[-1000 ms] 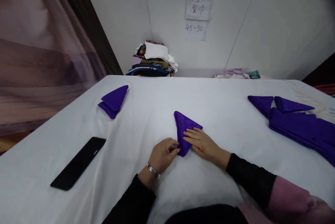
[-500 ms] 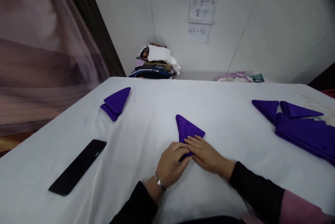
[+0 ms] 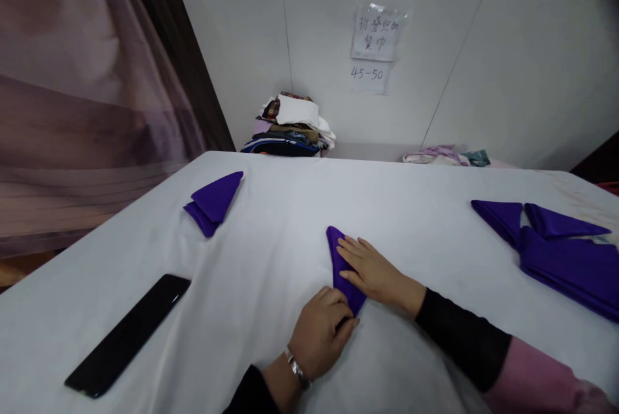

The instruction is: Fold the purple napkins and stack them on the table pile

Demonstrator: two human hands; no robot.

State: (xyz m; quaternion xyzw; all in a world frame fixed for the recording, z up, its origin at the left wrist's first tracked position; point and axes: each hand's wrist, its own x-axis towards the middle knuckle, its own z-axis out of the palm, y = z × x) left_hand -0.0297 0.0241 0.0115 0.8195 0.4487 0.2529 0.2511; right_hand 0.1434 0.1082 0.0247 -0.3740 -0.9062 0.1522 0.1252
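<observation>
A folded purple napkin point(image 3: 350, 291) lies on the white-covered table in front of me, a narrow triangle with its tip pointing away. My left hand point(image 3: 322, 330), wearing a metal bracelet, pinches the napkin's near corner between thumb and fingers. Flat on the napkin's upper right side rests my right hand point(image 3: 372, 271), its fingers stretched out and a little spread. That hand covers part of the cloth, so the right-hand corner is hidden.
To the left lie another folded purple napkin point(image 3: 215, 202) and a glossy black flat object point(image 3: 130, 333). Several folded purple cloths point(image 3: 570, 259) are at the right. Piled clothes point(image 3: 290, 127) sit behind the table point(image 3: 290, 201), below a paper sign point(image 3: 376, 33) on the wall.
My right hand has slid up and across the napkin, now covering its right side. My left hand has shifted down toward the near corner. The view has tilted slightly upward.
</observation>
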